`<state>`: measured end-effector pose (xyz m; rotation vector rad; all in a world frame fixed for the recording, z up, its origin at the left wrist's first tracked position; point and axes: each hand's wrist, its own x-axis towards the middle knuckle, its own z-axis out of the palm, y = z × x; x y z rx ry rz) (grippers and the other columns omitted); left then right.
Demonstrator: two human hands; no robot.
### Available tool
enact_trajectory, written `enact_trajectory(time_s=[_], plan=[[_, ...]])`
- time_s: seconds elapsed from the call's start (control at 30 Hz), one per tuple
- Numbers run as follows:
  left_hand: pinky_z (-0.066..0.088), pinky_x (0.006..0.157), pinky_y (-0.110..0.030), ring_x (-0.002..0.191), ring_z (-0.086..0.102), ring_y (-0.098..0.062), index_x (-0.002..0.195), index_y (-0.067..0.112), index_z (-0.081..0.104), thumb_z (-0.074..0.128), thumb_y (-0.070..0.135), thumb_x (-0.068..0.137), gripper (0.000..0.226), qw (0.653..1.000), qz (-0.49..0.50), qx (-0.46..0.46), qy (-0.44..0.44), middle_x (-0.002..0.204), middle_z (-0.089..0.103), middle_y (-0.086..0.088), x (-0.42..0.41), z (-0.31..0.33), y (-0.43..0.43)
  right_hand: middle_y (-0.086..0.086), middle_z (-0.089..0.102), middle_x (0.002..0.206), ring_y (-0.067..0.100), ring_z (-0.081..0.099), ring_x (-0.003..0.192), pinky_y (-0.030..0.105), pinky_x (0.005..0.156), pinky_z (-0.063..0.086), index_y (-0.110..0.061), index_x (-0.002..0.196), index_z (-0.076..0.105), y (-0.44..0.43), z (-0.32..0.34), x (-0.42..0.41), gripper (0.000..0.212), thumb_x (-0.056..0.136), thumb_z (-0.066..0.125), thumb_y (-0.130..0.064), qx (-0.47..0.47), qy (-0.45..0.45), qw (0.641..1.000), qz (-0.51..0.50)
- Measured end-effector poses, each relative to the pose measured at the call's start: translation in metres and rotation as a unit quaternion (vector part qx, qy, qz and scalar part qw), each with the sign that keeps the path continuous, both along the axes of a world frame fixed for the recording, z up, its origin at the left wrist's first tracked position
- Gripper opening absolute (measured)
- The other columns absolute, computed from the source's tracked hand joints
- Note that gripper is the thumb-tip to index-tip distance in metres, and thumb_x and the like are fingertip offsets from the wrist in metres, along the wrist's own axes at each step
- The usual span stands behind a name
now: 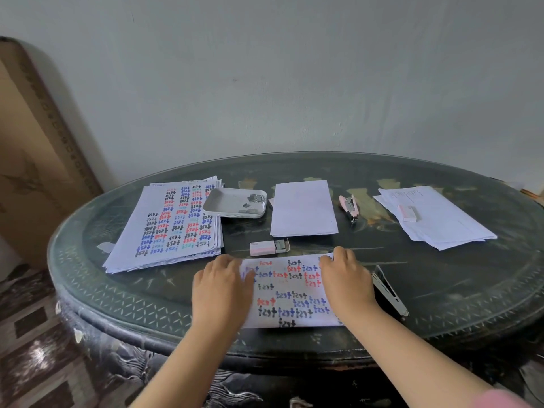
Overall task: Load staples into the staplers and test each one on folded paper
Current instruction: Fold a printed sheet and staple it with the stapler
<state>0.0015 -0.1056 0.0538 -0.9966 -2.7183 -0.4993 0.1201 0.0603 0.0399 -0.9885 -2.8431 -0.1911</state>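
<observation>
A folded sheet of paper covered in coloured "test" writing lies at the table's near edge. My left hand presses on its left side and my right hand on its right side, fingers reaching its far edge. A white stapler lies opened just right of my right hand. A pink stapler lies farther back. An open pink staple box sits just beyond the sheet. A white tray holds several staple strips.
A stack of written sheets lies at the left. A folded blank sheet sits in the middle. More sheets at the right carry another pink staple box. The dark oval table stands against a wall, with a cardboard box at far left.
</observation>
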Motion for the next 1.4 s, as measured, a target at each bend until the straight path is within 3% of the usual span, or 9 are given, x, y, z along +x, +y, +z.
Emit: enact_trajectory(time_s=[0.27, 0.4, 0.47, 0.57, 0.77, 0.93, 1.1, 1.3, 1.4], plan=[[0.025, 0.103, -0.041, 0.134, 0.042, -0.02, 0.137, 0.011, 0.05, 0.022, 0.066, 0.093, 0.076, 0.977, -0.18, -0.111, -0.011, 0.144, 0.047, -0.003, 0.083, -0.048, 0.006, 0.008, 0.058, 0.107, 0.024, 0.053, 0.099, 0.032, 0.075, 0.047, -0.011, 0.111, 0.061, 0.002, -0.004, 0.0, 0.02, 0.093, 0.055, -0.019, 0.041, 0.031, 0.999, 0.015], [0.024, 0.104, -0.041, 0.136, 0.039, -0.023, 0.14, 0.008, 0.045, 0.019, 0.073, 0.088, 0.087, 0.975, -0.19, -0.113, -0.025, 0.147, 0.043, -0.006, 0.083, -0.049, 0.007, -0.004, 0.064, 0.121, 0.015, 0.055, 0.115, 0.033, 0.102, 0.042, -0.019, 0.123, 0.063, -0.035, -0.009, 0.028, 0.067, 0.094, 0.017, -0.057, -0.108, 0.199, 0.973, 0.037], [0.023, 0.105, -0.041, 0.138, 0.036, -0.023, 0.142, 0.01, 0.043, 0.013, 0.071, 0.086, 0.088, 0.973, -0.202, -0.108, -0.033, 0.149, 0.04, -0.005, 0.082, -0.05, 0.005, -0.017, 0.024, 0.153, -0.005, 0.013, 0.142, 0.022, 0.119, 0.008, -0.027, 0.149, 0.027, -0.06, -0.011, 0.049, 0.095, 0.077, -0.012, -0.075, -0.282, 0.188, 0.938, 0.072], [0.019, 0.107, -0.041, 0.141, 0.031, -0.024, 0.144, 0.009, 0.038, 0.009, 0.072, 0.083, 0.093, 0.969, -0.214, -0.123, -0.018, 0.153, 0.033, -0.007, 0.077, -0.053, 0.003, -0.014, -0.017, 0.156, -0.01, -0.029, 0.135, 0.021, 0.115, -0.018, -0.025, 0.149, -0.01, -0.072, -0.016, 0.069, 0.112, 0.055, -0.039, -0.079, -0.273, 0.059, 0.95, 0.139], [0.017, 0.107, -0.04, 0.142, 0.027, -0.025, 0.146, 0.006, 0.032, 0.007, 0.078, 0.078, 0.102, 0.966, -0.221, -0.131, -0.031, 0.155, 0.029, -0.008, 0.077, -0.048, -0.004, -0.012, -0.038, 0.148, -0.005, -0.043, 0.129, 0.028, 0.112, -0.023, -0.023, 0.147, -0.023, -0.07, -0.009, 0.08, 0.107, 0.057, -0.036, -0.079, -0.221, -0.031, 0.96, 0.167], [-0.013, 0.119, -0.036, 0.139, -0.031, -0.008, 0.146, 0.019, -0.024, -0.013, 0.092, 0.058, 0.115, 0.966, -0.205, -0.139, -0.068, 0.15, -0.034, 0.01, 0.065, -0.031, -0.025, -0.013, -0.034, 0.151, -0.004, -0.039, 0.132, 0.03, 0.117, -0.016, -0.026, 0.148, -0.02, -0.069, -0.01, 0.079, 0.108, 0.056, -0.038, -0.08, -0.231, -0.015, 0.962, 0.145], [-0.016, 0.117, -0.031, 0.139, -0.029, -0.009, 0.145, 0.022, -0.023, -0.048, 0.072, 0.045, 0.115, 0.981, -0.125, -0.121, -0.086, 0.155, -0.026, 0.005, 0.047, -0.033, -0.031, -0.015, -0.019, 0.156, -0.001, -0.023, 0.141, 0.028, 0.117, -0.012, -0.028, 0.152, -0.007, -0.068, -0.013, 0.06, 0.098, 0.069, -0.027, -0.077, -0.23, 0.034, 0.97, 0.069], [-0.013, 0.115, -0.027, 0.142, -0.019, -0.005, 0.15, 0.024, -0.013, -0.015, 0.06, 0.086, 0.074, 0.992, -0.05, -0.074, -0.091, 0.158, -0.016, 0.008, 0.048, -0.039, -0.02, -0.008, 0.005, 0.161, 0.015, 0.007, 0.146, 0.036, 0.116, 0.009, -0.023, 0.153, 0.0, -0.061, -0.023, 0.033, 0.111, 0.06, -0.048, -0.06, -0.107, 0.055, 0.993, 0.002], [-0.014, 0.118, -0.04, 0.144, -0.021, -0.01, 0.149, 0.023, -0.017, -0.001, 0.055, 0.096, 0.064, 0.99, -0.01, -0.098, -0.103, 0.156, -0.021, 0.008, 0.048, -0.035, -0.017, -0.004, -0.017, 0.159, 0.016, -0.019, 0.146, 0.044, 0.117, -0.012, -0.02, 0.147, -0.018, -0.056, -0.029, 0.029, 0.101, 0.059, -0.05, -0.058, -0.117, 0.033, 0.993, 0.01]])
